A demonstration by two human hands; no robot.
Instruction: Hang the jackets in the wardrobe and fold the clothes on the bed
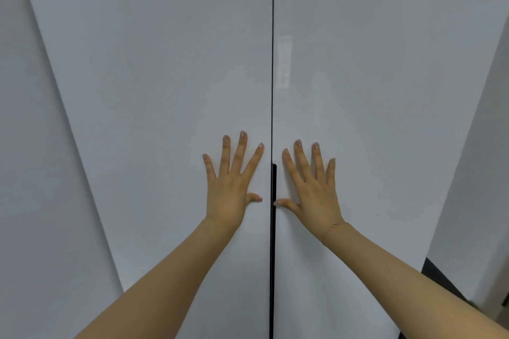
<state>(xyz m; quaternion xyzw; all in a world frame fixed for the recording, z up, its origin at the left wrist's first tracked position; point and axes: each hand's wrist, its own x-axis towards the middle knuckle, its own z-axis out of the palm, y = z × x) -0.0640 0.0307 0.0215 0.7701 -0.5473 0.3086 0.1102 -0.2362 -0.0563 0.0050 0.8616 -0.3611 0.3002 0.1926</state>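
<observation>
Two tall white wardrobe doors fill the view, closed, with a thin dark seam (272, 63) running down between them. A black recessed handle strip (273, 242) starts at hand height on the seam. My left hand (231, 187) lies flat on the left door (165, 77), fingers spread and straight. My right hand (314, 190) lies flat on the right door (371, 77), fingers spread too, its thumb tip touching the handle strip. No jackets, clothes or bed are in view.
A white wall or side panel (33, 173) stands to the left of the wardrobe. At the right, another white panel (479, 159) runs down to a dark strip (435, 275) near the floor.
</observation>
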